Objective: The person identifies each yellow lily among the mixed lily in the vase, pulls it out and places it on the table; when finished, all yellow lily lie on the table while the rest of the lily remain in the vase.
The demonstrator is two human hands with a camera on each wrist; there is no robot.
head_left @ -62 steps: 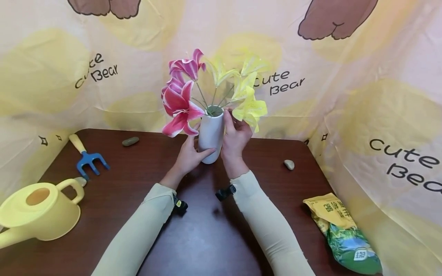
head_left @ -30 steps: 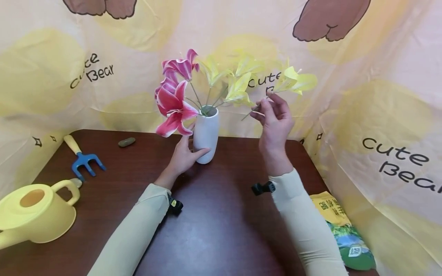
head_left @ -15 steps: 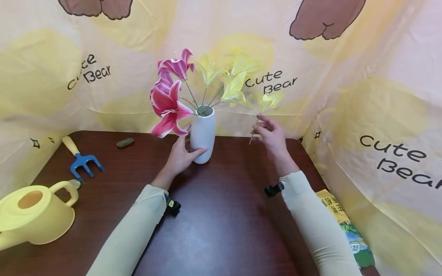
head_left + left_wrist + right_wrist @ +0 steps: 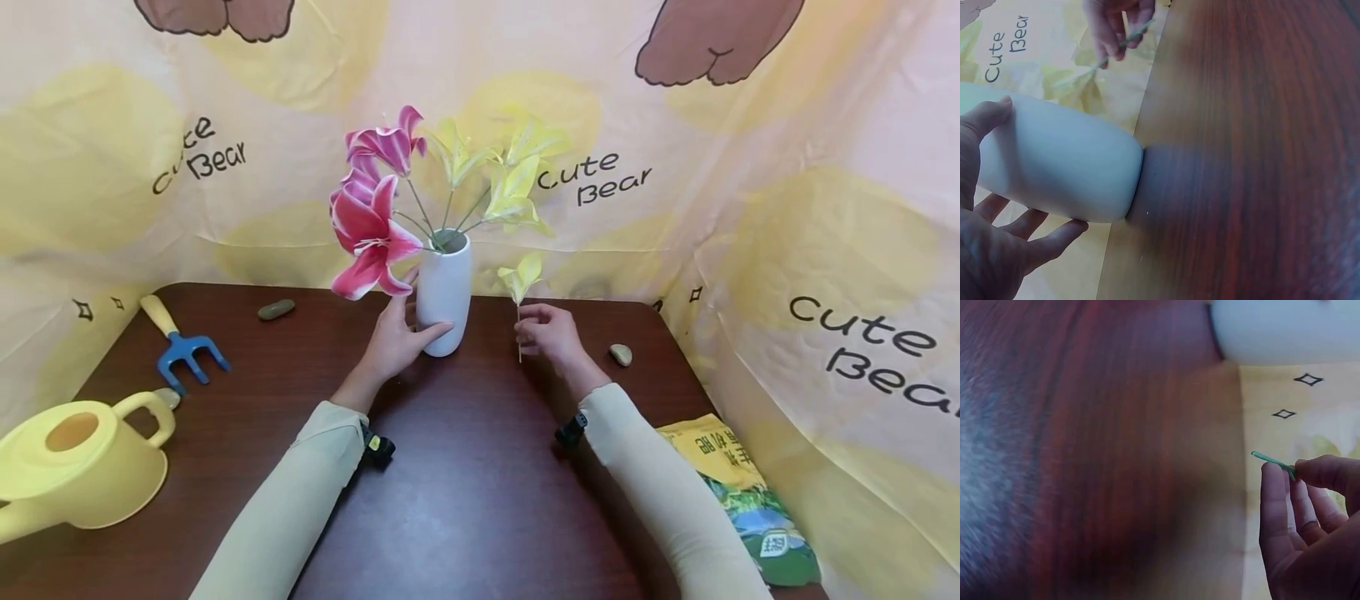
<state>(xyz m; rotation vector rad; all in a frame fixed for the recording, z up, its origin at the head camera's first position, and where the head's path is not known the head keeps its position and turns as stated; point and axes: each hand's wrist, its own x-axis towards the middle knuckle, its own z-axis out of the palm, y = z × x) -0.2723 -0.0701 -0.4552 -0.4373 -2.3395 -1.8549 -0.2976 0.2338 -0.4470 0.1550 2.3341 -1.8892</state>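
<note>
A white vase [image 4: 444, 292] stands upright at the middle back of the table, and my left hand [image 4: 393, 337] grips its left side with the thumb across the front. Pink lilies [image 4: 375, 225] lean out of its mouth to the left, yellow lilies [image 4: 513, 196] to the right. Just right of the vase, my right hand [image 4: 551, 333] pinches the stem of a separate yellow lily [image 4: 521, 277], bloom up. The right wrist view shows the green stem's [image 4: 1272, 460] cut end poking past thumb and fingertips. In the left wrist view that lily is blurred behind the vase.
On the left are a yellow watering can [image 4: 90, 467], a blue hand fork [image 4: 187, 354] and a dark flat stone [image 4: 277, 309]. A pale stone [image 4: 620, 355] lies right of my right hand, with a yellow-green bag [image 4: 742, 492] nearer the front. Printed cloth hangs behind.
My right hand has drawn one yellow lily out of the vase to the right, then lowered it and brought it back left beside the vase. The left hand keeps its grip on the vase.
</note>
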